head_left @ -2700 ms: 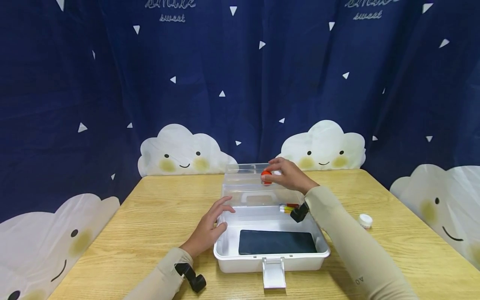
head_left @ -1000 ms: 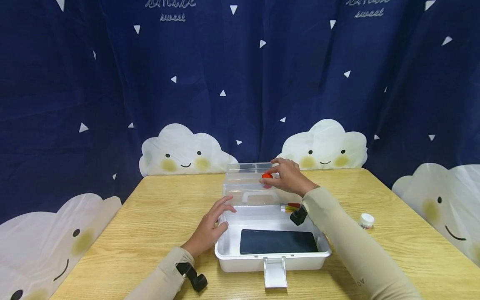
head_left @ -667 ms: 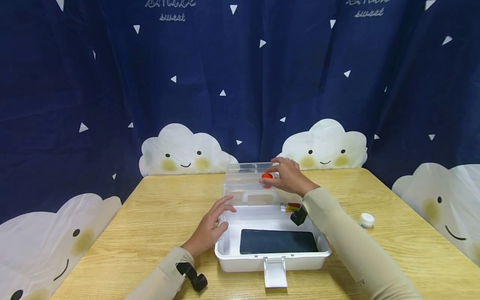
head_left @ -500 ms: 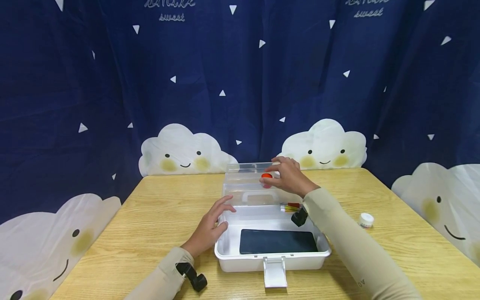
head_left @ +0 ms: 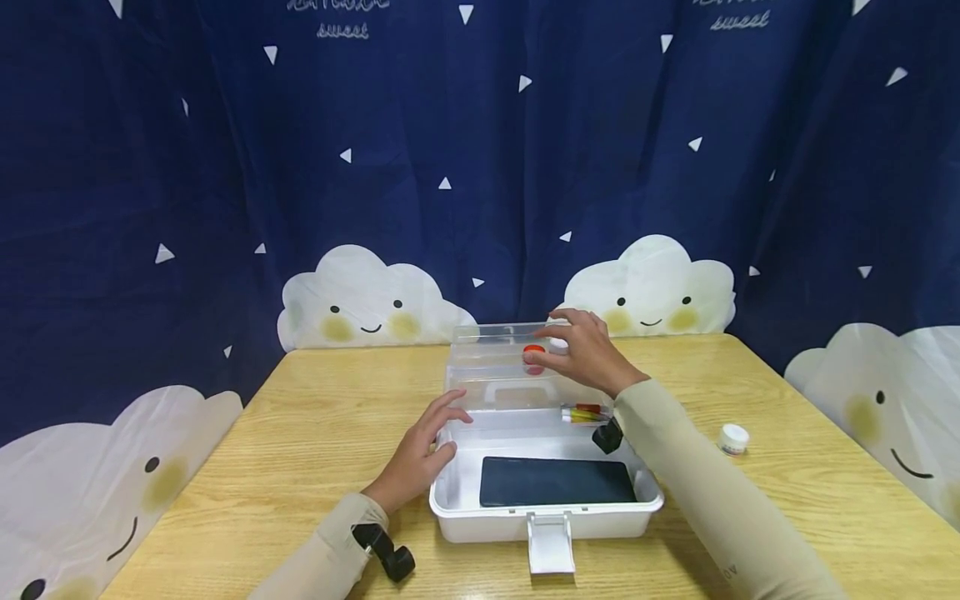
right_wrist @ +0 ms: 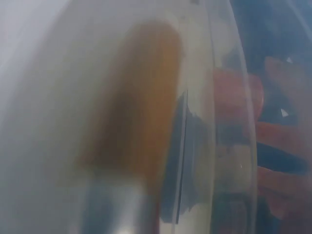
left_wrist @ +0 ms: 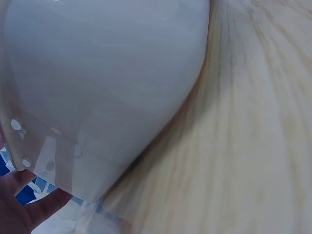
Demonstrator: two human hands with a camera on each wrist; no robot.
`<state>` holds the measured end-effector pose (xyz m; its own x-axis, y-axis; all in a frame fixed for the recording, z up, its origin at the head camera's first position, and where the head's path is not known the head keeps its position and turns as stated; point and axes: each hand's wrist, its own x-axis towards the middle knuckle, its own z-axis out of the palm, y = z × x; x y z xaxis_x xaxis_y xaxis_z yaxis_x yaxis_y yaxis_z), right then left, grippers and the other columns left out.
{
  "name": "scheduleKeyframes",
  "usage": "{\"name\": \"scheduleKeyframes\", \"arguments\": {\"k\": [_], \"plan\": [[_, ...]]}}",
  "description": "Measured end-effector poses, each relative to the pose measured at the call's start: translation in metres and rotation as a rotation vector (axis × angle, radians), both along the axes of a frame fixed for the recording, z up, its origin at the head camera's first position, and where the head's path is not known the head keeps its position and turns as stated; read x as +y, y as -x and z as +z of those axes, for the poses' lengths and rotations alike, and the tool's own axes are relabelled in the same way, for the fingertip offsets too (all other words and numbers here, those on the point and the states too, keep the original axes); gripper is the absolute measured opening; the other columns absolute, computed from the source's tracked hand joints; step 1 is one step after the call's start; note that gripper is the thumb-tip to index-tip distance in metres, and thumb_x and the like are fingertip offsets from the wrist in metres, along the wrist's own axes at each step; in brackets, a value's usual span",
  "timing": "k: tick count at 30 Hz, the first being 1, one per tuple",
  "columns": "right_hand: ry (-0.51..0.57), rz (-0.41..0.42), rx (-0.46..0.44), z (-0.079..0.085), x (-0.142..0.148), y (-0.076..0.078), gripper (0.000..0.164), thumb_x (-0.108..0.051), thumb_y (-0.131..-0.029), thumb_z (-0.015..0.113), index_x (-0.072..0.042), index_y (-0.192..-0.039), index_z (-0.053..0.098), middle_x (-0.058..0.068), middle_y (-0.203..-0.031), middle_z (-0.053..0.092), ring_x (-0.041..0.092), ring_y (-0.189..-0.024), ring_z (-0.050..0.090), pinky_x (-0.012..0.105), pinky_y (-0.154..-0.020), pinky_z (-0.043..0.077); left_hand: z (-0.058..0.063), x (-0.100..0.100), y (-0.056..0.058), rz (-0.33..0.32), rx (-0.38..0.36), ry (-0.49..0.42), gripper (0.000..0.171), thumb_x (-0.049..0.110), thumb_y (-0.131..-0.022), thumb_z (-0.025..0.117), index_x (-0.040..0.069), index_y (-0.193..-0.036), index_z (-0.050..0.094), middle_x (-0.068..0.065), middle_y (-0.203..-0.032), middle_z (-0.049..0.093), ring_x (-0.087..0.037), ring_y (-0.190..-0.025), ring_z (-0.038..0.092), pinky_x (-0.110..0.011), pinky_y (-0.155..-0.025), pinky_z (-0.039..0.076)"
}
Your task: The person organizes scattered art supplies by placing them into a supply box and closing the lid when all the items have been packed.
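**Red-lidded jar (head_left: 534, 349) in the clear tray (head_left: 471, 357), right hand (head_left: 581, 354) loose around it**

Head view: The jar stands upright in the clear tray at the back of the white box (head_left: 453, 525). The right thumb overlaps the jar, while the fingers are spread above and beyond it, apart from the lid; whether the thumb touches is hard to tell. A white lid (head_left: 558, 342) shows by those fingers. The left hand (head_left: 414, 458) is at the box's left edge, fingers spread and holding nothing. Pens (head_left: 585, 413) lie near the box's back edge, a dark phone-like slab (head_left: 557, 482) on its floor, and a white jar (head_left: 733, 439) on the table (head_left: 337, 400) to the right. The step in hand looks like placing the red-lidded jar. The next move probably calls for lifting the right hand clear without tipping it, then reaching for the white jar.

Left wrist view: The box's side fills much of the picture; two parted fingers show by its rim, contact unclear.

Right wrist view: Through hazy plastic, the red jar sits near the parted right fingers; no pinch shows.
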<state>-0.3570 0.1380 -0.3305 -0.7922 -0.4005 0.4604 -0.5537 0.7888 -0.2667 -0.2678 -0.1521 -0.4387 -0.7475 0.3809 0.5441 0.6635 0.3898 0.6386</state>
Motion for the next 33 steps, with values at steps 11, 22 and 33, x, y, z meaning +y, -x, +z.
{"name": "scheduleKeyframes", "arguments": {"k": [11, 22, 33], "plan": [[0.082, -0.049, -0.015, 0.001, 0.029, -0.005, 0.056, -0.057, -0.084, 0.063, -0.016, -0.123, 0.067, 0.015, -0.142, 0.046, 0.036, -0.133, 0.034, 0.064, -0.105, 0.017, 0.002, 0.0, -0.002, 0.004, -0.028, -0.006, 0.04, -0.001, -0.086, 0.05, 0.024, -0.117, 0.057, 0.001, -0.154, 0.033, -0.02, -0.141, 0.03, -0.057, -0.102, 0.036], [0.17, -0.128, -0.041, -0.01, 0.039, -0.005, 0.068, -0.065, -0.083, 0.058, -0.015, -0.128, 0.062, 0.016, -0.144, 0.043, 0.039, -0.131, 0.034, 0.068, -0.101, 0.027, 0.003, 0.0, -0.002, 0.005, -0.031, -0.004, 0.041, -0.001, -0.086, 0.05, 0.025, -0.117, 0.057, 0.005, -0.154, 0.032, -0.019, -0.141, 0.029, -0.057, -0.102, 0.036], [0.222, -0.134, 0.01, -0.022, 0.045, -0.005, 0.061, -0.057, -0.087, 0.06, -0.012, -0.128, 0.062, 0.018, -0.141, 0.045, 0.039, -0.129, 0.036, 0.065, -0.103, 0.023, 0.001, 0.001, 0.0, -0.004, -0.004, -0.008, 0.043, -0.002, -0.085, 0.051, 0.026, -0.117, 0.057, 0.005, -0.154, 0.032, -0.02, -0.141, 0.031, -0.057, -0.101, 0.037]]}}
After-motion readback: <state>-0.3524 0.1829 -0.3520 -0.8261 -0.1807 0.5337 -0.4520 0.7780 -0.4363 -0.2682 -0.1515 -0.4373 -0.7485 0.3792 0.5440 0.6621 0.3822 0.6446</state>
